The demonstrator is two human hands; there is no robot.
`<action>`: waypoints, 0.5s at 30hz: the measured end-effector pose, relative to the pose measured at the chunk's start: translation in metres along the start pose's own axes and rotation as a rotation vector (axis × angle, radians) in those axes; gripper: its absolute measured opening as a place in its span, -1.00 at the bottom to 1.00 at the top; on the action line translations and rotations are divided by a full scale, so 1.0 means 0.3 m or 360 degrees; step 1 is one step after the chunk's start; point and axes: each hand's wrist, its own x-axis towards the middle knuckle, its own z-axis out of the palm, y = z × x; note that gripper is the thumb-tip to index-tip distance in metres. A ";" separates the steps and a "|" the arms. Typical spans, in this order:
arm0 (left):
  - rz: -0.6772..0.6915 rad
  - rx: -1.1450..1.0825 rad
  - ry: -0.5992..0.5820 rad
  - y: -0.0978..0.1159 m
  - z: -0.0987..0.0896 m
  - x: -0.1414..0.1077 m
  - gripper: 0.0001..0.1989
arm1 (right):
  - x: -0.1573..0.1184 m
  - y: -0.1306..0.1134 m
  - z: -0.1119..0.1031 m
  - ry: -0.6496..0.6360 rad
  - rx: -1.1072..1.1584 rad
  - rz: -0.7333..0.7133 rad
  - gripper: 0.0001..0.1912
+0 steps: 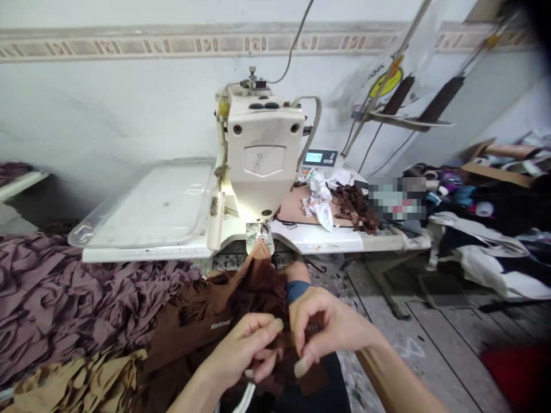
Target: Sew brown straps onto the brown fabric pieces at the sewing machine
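Observation:
Over my lap lies brown fabric [193, 344], a white printed label on it, with one corner running up under the presser foot of a sewing machine [258, 149]. My left hand [247, 347] is closed in a pinch above this fabric; what its fingertips hold is too small to make out. A narrow white strip [244, 398] comes out below its curled fingers. Close by on the right, my right hand [325, 324] is also pinched, thumb against fingers, its content hidden. A small brown fabric piece [313, 380] shows just beneath it.
Mauve fabric pieces [86, 310] are heaped at left, tan ones [81, 381] in front. A clear plastic lid [146, 201] lies on the white machine table [331, 240]. White straps [319, 201] and brown strips [355, 203] lie right of the machine, below a thread stand [408, 120].

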 end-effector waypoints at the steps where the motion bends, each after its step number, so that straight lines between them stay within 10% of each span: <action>1: 0.0058 0.0149 0.0085 0.018 0.002 -0.002 -0.42 | -0.013 -0.031 -0.011 0.0002 -0.0032 -0.0007 -0.76; 7: 0.1135 0.1490 0.0939 0.149 0.013 -0.013 -0.81 | -0.080 -0.270 -0.085 0.0422 -0.0484 -0.0202 -0.87; 10: 0.1622 0.2174 0.1272 0.177 -0.005 0.019 -0.63 | -0.066 -0.364 -0.082 0.0481 -0.0851 -0.0260 -0.80; 15: 0.1565 0.2814 0.1505 0.173 -0.040 0.117 -0.57 | 0.006 -0.312 -0.034 0.0243 -0.0784 -0.0082 -0.84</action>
